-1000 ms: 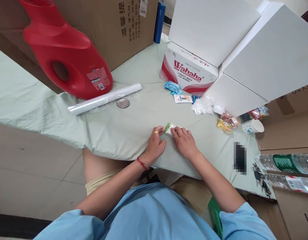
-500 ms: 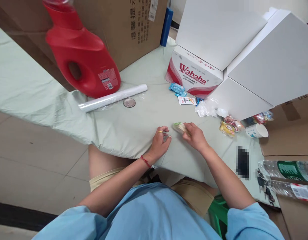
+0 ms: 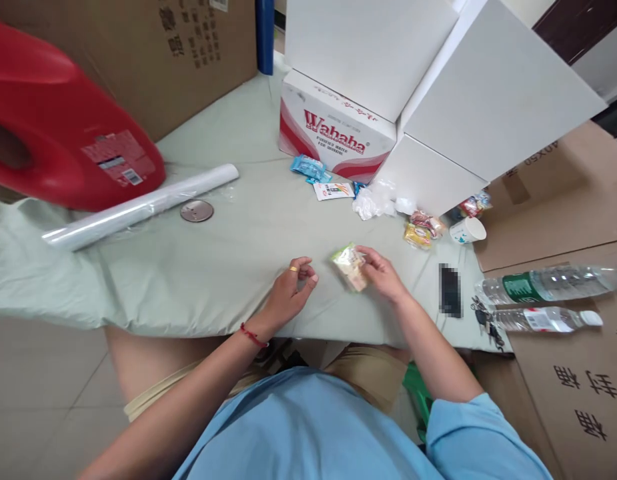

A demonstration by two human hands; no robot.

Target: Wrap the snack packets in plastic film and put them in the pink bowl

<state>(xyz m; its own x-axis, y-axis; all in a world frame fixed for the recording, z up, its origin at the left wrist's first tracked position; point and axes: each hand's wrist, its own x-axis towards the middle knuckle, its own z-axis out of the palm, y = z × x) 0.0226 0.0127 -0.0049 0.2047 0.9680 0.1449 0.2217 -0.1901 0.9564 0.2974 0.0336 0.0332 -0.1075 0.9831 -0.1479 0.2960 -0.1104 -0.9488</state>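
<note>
My right hand (image 3: 383,273) pinches the right edge of a small snack packet (image 3: 351,268) between thumb and fingers. The packet is shiny, with a green edge and pale, cream-coloured contents; its print is too blurred to read. It is tilted and held over the pale green cloth (image 3: 258,233). To its left, my left hand (image 3: 291,287) hovers near the cloth with loosely curled fingers and the thumb apart. Nothing shows in that hand, which wears a ring and a red wrist cord. A gap separates it from the packet.
Behind lie blue packets (image 3: 308,168), a white packet (image 3: 333,191), crumpled clear plastic (image 3: 375,200) and a yellow snack packet (image 3: 417,235). A plastic roll (image 3: 143,207), round metal disc (image 3: 197,211) and red jug (image 3: 73,140) stand left. Right are a cup (image 3: 468,230) and bottles (image 3: 543,283).
The packet has turned so its broad face shows more, and my right hand now grips its edge. The view has shifted right, moving the surroundings leftward. My left hand stays loosely curled.
</note>
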